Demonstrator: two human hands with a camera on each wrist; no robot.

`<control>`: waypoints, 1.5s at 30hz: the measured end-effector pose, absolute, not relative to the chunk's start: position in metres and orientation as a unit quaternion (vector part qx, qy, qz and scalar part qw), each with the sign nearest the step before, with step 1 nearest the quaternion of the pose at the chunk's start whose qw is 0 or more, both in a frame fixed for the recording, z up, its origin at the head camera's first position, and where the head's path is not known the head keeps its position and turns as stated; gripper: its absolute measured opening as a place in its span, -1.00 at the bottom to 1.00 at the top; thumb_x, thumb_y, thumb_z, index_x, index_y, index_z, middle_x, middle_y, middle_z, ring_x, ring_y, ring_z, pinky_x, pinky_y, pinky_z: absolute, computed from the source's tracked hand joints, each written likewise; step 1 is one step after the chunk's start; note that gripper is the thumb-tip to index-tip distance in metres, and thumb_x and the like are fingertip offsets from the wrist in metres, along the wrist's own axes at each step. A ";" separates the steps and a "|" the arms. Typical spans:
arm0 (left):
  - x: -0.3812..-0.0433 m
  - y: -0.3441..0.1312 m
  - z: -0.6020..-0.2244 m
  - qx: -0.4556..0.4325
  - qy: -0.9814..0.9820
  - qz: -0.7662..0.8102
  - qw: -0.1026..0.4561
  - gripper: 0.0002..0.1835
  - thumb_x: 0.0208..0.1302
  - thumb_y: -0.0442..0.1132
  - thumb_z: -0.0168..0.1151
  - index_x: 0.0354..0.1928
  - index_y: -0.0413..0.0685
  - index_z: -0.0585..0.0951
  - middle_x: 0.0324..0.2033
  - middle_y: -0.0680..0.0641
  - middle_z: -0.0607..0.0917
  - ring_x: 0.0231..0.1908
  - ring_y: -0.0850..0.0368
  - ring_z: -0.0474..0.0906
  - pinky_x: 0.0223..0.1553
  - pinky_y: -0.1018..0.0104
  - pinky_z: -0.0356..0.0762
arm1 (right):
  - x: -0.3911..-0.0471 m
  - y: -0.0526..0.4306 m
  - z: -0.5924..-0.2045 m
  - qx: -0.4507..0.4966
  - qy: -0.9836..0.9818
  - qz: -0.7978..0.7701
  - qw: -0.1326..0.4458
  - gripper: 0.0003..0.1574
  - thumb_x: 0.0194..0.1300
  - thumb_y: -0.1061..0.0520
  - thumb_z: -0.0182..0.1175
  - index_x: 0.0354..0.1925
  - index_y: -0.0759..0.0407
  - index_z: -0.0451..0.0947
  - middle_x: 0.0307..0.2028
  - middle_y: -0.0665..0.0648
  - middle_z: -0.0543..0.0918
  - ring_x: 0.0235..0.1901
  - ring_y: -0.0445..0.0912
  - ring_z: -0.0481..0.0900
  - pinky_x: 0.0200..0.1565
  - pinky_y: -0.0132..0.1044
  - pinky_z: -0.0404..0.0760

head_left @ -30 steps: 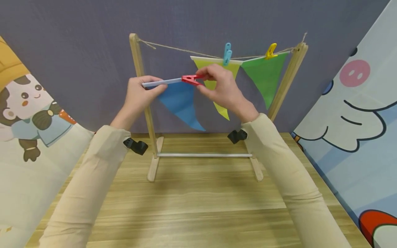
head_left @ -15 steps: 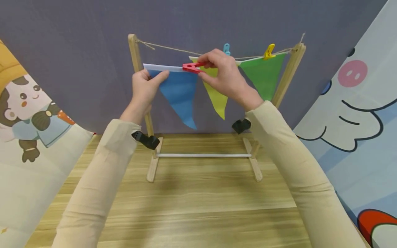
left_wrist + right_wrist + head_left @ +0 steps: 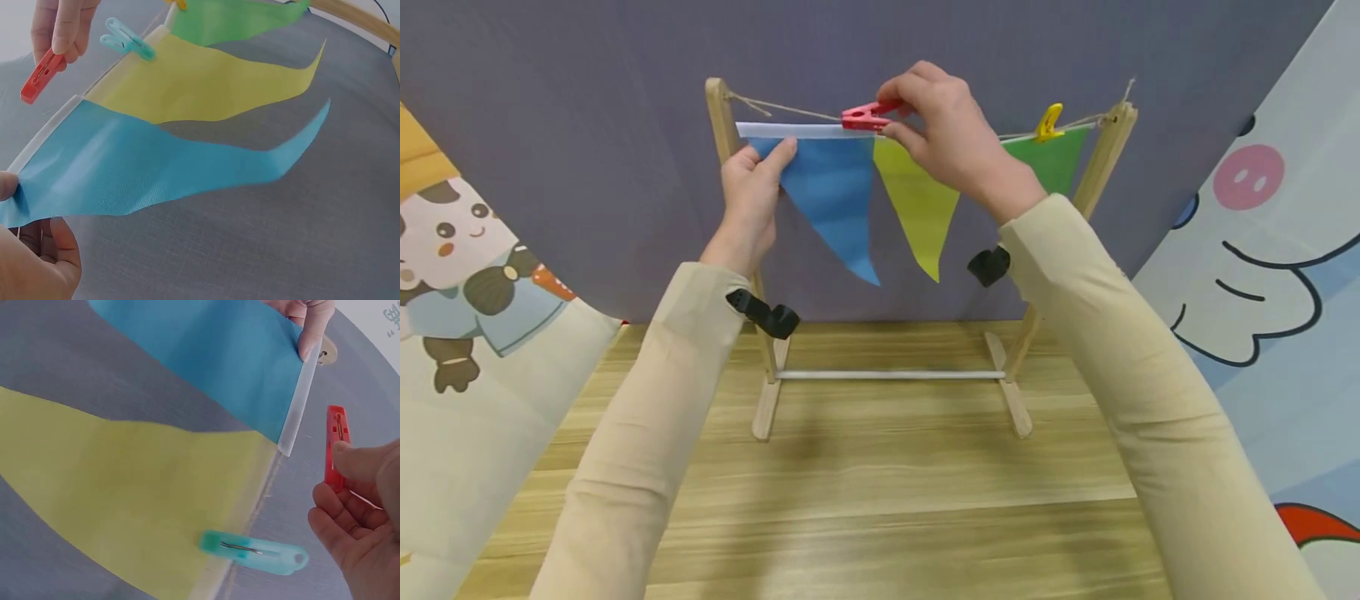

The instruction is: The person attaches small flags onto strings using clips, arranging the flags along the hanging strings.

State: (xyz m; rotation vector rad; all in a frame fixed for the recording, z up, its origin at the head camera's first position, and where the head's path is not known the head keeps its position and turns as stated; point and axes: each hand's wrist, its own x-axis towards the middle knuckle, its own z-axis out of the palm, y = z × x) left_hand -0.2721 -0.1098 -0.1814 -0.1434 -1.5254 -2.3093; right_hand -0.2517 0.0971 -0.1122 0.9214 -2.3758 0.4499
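Observation:
My left hand (image 3: 748, 196) pinches the top left corner of a blue pennant (image 3: 829, 187), whose white top band lies along the string (image 3: 790, 107). Between thumb and fingers, my right hand (image 3: 951, 129) holds a red clothespin (image 3: 335, 444) by its handle end. Both wrist views show the clothespin's nose apart from the pennant's band. To the right hangs a yellow pennant (image 3: 917, 200), fixed by a light blue clothespin (image 3: 256, 551) that my right hand hides in the head view. A green pennant (image 3: 1052, 162) hangs beyond it under a yellow clothespin (image 3: 1049, 123).
Two wooden posts, a left post (image 3: 721, 117) and a right post (image 3: 1105, 162), carry the string. A white rod (image 3: 887, 375) joins their feet low over the wooden table (image 3: 880, 500). A grey backdrop (image 3: 625, 167) stands behind, with cartoon-printed panels at both sides.
Both hands have risen, bringing the blue pennant and red clothespin up to the string's height. The pennant's top band has levelled out, and the right hand now covers the light blue clothespin.

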 end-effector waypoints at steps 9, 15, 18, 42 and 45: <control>-0.277 -0.102 -0.175 -0.047 -0.539 -0.819 0.190 -0.90 0.23 -0.32 0.24 -0.44 -0.14 0.59 -0.54 0.05 0.60 -0.45 0.25 0.49 -0.28 0.44 0.43 | -0.252 0.089 -0.095 0.323 -0.908 0.111 0.244 -0.55 0.41 0.13 0.00 0.18 0.30 0.40 0.04 0.25 0.44 0.03 0.02 0.40 0.14 -0.33 0.39; -0.280 -0.102 -0.173 -0.044 -0.555 -0.806 0.200 -0.88 0.24 -0.32 0.22 -0.47 -0.08 0.59 -0.51 0.05 0.60 -0.38 0.22 0.47 -0.22 0.43 0.43 | -0.254 0.081 -0.090 0.314 -0.921 0.075 0.219 -0.56 0.42 0.15 -0.04 0.19 0.31 0.40 0.01 0.28 0.43 0.01 0.05 0.35 0.13 -0.27 0.41; -0.281 -0.103 -0.174 -0.039 -0.567 -0.798 0.203 -0.89 0.25 -0.30 0.22 -0.45 -0.09 0.59 -0.50 0.05 0.60 -0.39 0.23 0.48 -0.23 0.41 0.42 | -0.256 0.077 -0.087 0.314 -0.923 0.053 0.218 -0.57 0.41 0.18 -0.04 0.17 0.33 0.41 0.01 0.30 0.43 0.01 0.07 0.33 0.13 -0.23 0.40; -0.281 -0.092 -0.166 0.019 -0.540 -0.824 0.172 -0.90 0.24 -0.26 0.25 -0.39 -0.13 0.62 -0.44 0.01 0.65 -0.35 0.21 0.55 -0.23 0.42 0.49 | -0.265 0.062 -0.062 0.293 -0.941 -0.059 0.161 -0.65 0.39 0.21 0.02 0.04 0.36 0.53 -0.02 0.31 0.52 -0.01 0.09 0.38 0.11 -0.17 0.46; -0.282 -0.090 -0.166 0.024 -0.539 -0.825 0.166 -0.90 0.25 -0.25 0.24 -0.37 -0.14 0.61 -0.43 0.01 0.66 -0.33 0.20 0.55 -0.23 0.43 0.49 | -0.266 0.063 -0.063 0.295 -0.942 -0.050 0.151 -0.65 0.38 0.20 0.02 0.05 0.35 0.53 0.00 0.31 0.52 -0.01 0.09 0.38 0.11 -0.17 0.46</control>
